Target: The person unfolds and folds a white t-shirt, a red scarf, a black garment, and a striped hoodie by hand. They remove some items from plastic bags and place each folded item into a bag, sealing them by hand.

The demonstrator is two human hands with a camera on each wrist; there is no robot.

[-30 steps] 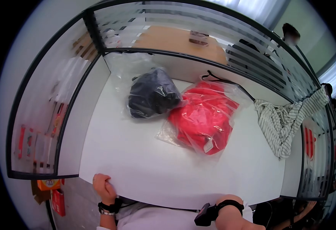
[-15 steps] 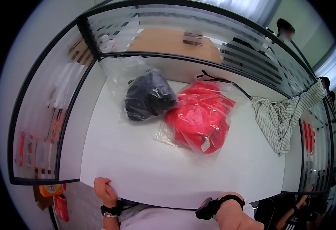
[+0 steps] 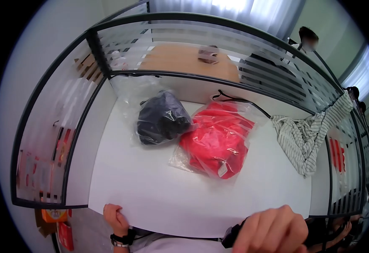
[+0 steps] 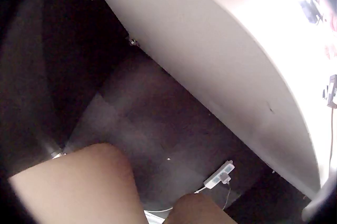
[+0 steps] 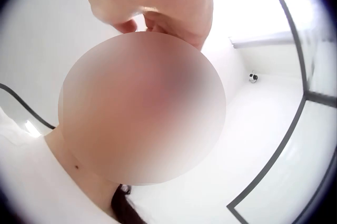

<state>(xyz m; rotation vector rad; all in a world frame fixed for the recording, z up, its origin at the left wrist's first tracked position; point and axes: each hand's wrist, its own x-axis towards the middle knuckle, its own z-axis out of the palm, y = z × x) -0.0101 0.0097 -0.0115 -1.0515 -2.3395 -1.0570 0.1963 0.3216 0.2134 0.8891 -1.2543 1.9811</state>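
Observation:
In the head view my left hand rests at the table's front left edge, its fingers loosely curled, holding nothing visible. Large at the bottom right, my right hand is raised close to the camera with bent fingers and no visible object. The right wrist view has this hand at the top, curled in front of a blurred face. Further back on the table lie a dark bundle in clear plastic and, touching it on the right, a red bundle in clear plastic. Neither hand touches them.
Striped cloth hangs over the right partition onto the table. Framed panels enclose the back and sides. A black strap lies at the back. Boxes stand on the floor at left; a power strip lies beneath the table.
My right hand has risen from the table's front edge toward the camera. The head view has tilted up, so the table sits lower. My left hand stays at the edge.

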